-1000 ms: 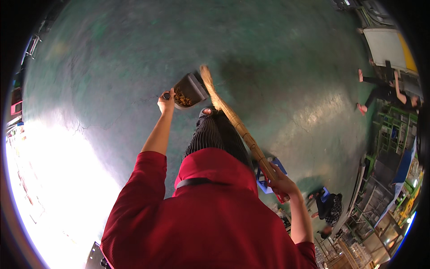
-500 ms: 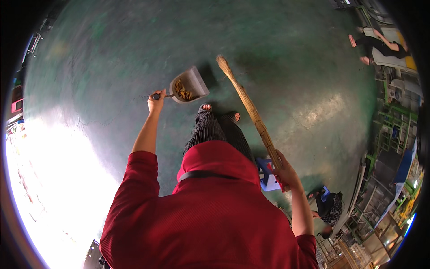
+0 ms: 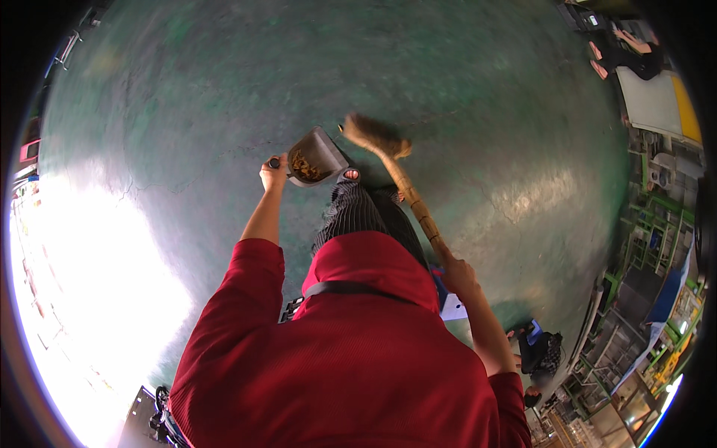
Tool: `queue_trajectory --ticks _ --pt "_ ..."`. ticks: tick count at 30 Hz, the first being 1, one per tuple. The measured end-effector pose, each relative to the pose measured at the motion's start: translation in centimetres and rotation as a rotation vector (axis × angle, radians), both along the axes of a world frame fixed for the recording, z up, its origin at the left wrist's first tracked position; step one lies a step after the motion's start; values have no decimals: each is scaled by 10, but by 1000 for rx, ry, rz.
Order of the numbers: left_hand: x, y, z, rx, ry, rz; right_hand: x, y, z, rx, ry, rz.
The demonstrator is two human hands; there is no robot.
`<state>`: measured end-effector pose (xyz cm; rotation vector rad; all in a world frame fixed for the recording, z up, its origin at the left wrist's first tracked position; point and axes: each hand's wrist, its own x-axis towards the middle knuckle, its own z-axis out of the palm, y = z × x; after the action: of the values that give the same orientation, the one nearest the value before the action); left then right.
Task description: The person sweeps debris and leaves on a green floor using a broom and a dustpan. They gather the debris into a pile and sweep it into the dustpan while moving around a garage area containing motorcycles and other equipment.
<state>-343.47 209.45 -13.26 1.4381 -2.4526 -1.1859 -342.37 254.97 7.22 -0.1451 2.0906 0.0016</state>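
My left hand (image 3: 272,175) grips the handle of a grey dustpan (image 3: 317,156) held just above the green floor (image 3: 463,82), with brown debris lying inside it. My right hand (image 3: 461,277) is closed around the bamboo shaft of a broom (image 3: 407,190). The broom's straw head (image 3: 373,135) rests on the floor right beside the dustpan's open edge. My striped trouser legs and one sandalled foot (image 3: 351,175) stand between the two. My red top fills the lower middle of the view.
A person (image 3: 539,355) crouches at the lower right near green metal racks (image 3: 650,246). Another person (image 3: 627,56) sits on the floor at the upper right beside a white and yellow board (image 3: 657,101). Strong glare covers the left floor.
The broom head has swung down and left to the floor beside the dustpan. The dustpan has moved right and lower, closer to my feet.
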Motion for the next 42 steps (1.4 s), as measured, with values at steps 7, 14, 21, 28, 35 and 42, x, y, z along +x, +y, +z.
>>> queue_trajectory --ticks 7,14,21,28,35,42 --pt "14 -23 -18 2 43 22 5 8 44 -52 -28 103" --pt "-19 8 35 -76 -6 -139 63 57 83 93 199 100" --pt "-79 79 -23 279 266 -98 107 115 40 98 224 -360" --pt "-112 165 37 -94 -140 -325 158 138 -8 -81 193 -891" --pt "-171 323 72 77 -121 -519 225 178 5 -107 191 -1397" --pt "-266 553 47 264 -38 -774 200 260 13 -260 201 -2153"
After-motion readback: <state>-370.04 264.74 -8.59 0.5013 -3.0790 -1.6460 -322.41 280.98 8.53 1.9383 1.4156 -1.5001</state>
